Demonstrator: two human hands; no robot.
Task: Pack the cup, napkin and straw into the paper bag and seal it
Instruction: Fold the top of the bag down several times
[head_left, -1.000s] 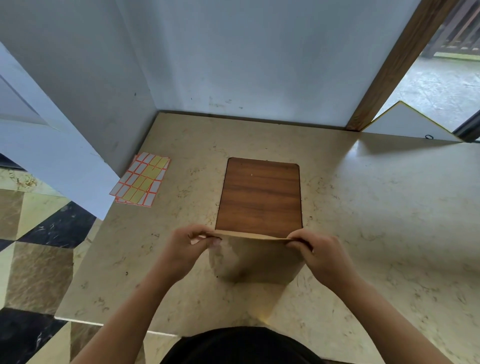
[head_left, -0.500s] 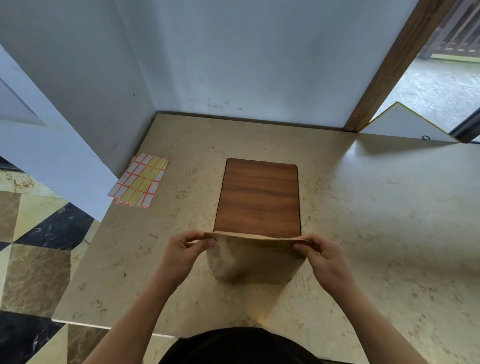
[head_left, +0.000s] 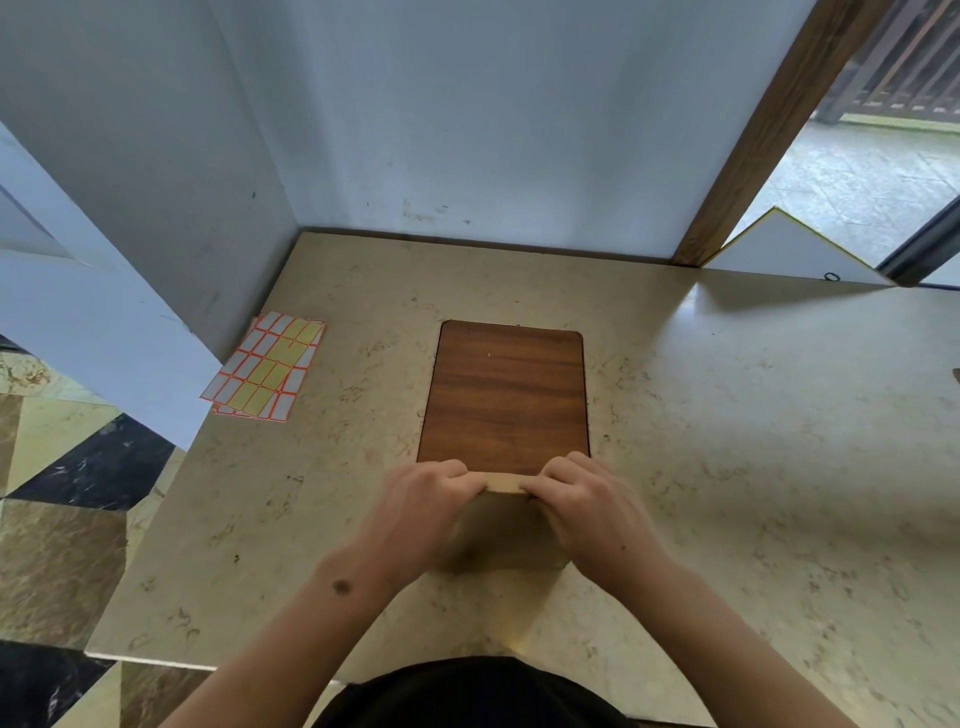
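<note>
i see my left hand and right hand side by side, both pinching the folded top of the paper bag standing on the bench; wooden board just beyond them.

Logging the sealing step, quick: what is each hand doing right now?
Left hand: grips the folded top of the paper bag.
Right hand: grips the same fold from the other side.

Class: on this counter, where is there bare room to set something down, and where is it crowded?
Bare: marble counter right of the brown wooden board; also between board and sheet of yellow-and-white stickers. Crowded: front centre, where both hands grip the brown paper bag.
</note>
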